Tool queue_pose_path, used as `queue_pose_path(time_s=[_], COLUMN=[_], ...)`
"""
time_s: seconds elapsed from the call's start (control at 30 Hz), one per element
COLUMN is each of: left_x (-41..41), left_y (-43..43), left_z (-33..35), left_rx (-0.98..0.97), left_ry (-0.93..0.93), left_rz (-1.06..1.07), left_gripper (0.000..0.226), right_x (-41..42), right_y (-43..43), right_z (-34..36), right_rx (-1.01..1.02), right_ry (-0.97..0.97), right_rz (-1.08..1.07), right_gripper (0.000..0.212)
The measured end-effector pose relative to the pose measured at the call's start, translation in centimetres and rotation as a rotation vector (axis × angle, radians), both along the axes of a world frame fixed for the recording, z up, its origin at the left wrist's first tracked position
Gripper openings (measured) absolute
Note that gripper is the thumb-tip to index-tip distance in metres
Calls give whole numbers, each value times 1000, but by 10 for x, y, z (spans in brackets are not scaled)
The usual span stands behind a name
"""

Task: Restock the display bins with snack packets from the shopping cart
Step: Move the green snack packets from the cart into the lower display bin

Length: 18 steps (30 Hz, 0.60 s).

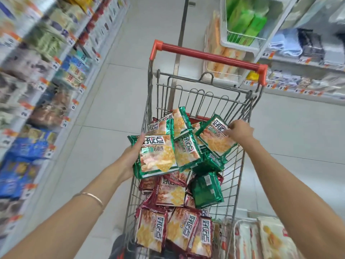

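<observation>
Blurred stocked shelves [46, 53] left; folded cloths [285, 43] on right shelf; orange price tags [268, 54]; tiled floor [121, 90].

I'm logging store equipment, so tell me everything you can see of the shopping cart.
The shopping cart is bare metal wire with a red handle between orange ends and a wire flap below it. It stands on pale floor tiles, heaped with green and dark red snack packets. The left hand holds a green packet over its left rim; the right hand pinches a second green packet near its right rim.
</observation>
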<state>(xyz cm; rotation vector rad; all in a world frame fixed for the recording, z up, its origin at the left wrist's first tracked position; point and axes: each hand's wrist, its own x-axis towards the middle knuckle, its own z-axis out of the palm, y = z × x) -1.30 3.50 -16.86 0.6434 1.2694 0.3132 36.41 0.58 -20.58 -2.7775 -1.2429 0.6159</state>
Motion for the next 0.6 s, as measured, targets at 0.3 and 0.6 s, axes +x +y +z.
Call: queue_pose_path(time_s=[0.3, 0.6], left_x=[14, -23], left_y=[-23, -84], left_z=[35, 62], left_rx=[204, 70], left_ry=[187, -211], left_rz=[-14, -422], left_gripper=[118, 91], right_x=[-75, -216], right_y=[-56, -146], right_z=[126, 146], right_rx=[263, 452], right_ry=[401, 685], right_rz=[271, 7], right_gripper=[16, 30])
